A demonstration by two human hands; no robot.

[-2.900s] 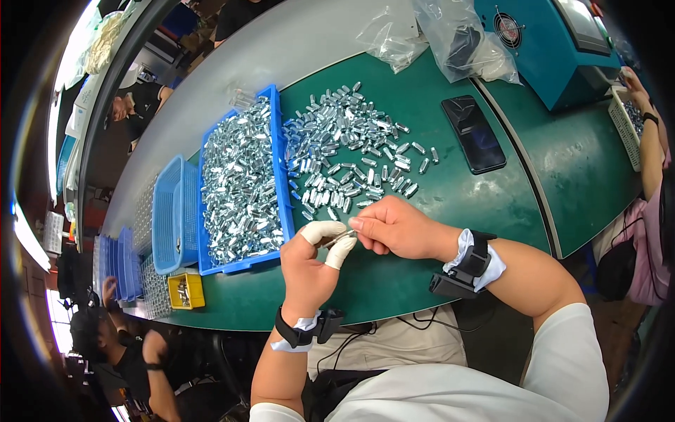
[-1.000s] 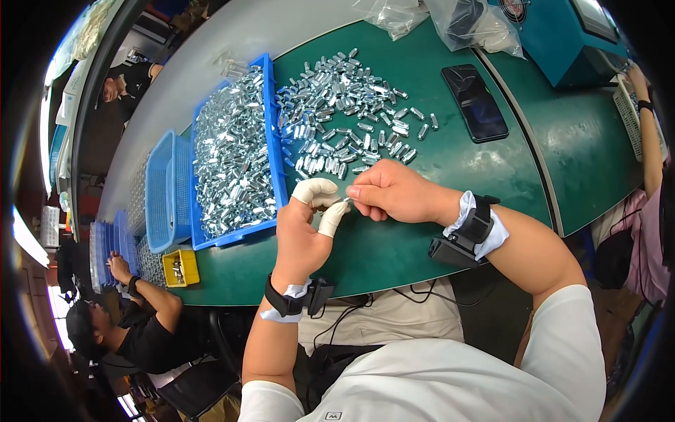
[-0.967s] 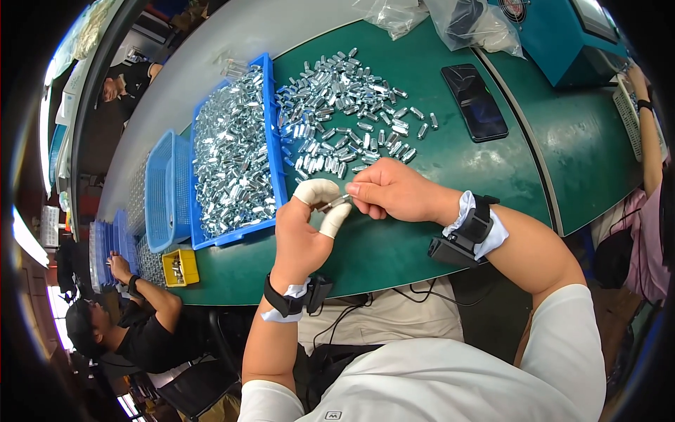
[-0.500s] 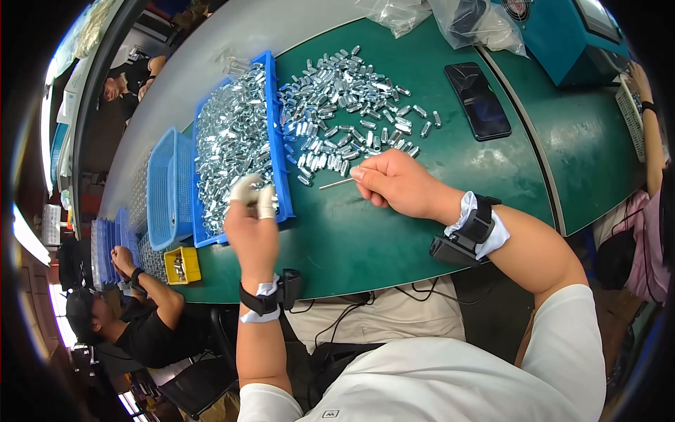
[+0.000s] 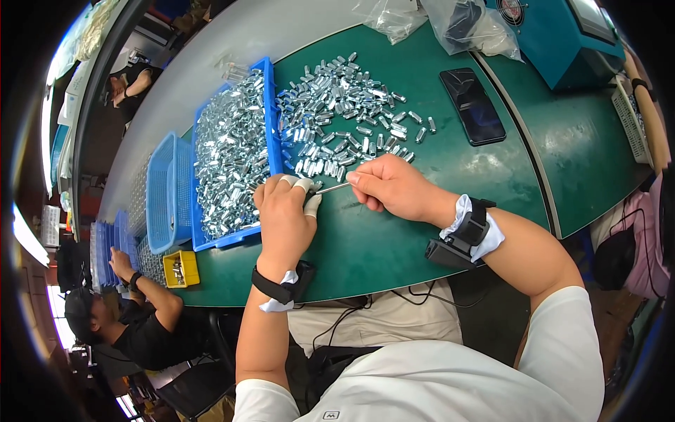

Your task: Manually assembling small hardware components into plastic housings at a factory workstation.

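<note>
My right hand (image 5: pixel 394 186) is closed round a thin metal rod (image 5: pixel 333 188), which points left. My left hand (image 5: pixel 285 214) wears white finger covers on several fingers. Its thumb and fingers come together at the rod's far end, pinching a small shiny metal piece (image 5: pixel 316 186) that is mostly hidden. Just beyond both hands, many loose silver metal pieces (image 5: pixel 336 98), short and cylinder-like, lie in a spread pile on the green table. A blue tray (image 5: pixel 279 151) heaped with similar pieces stands next to my left hand.
Left of the tray are a light blue basket (image 5: pixel 163 235) and a small yellow bin (image 5: pixel 186 271). A black phone (image 5: pixel 474 109) lies at right, with plastic bags (image 5: pixel 485 32) and a teal machine (image 5: pixel 555 53) behind. Other people work at left and right.
My left hand has moved right from over the tray to the rod's tip, its fingers now together there. My right hand stays almost in place, still holding the rod.
</note>
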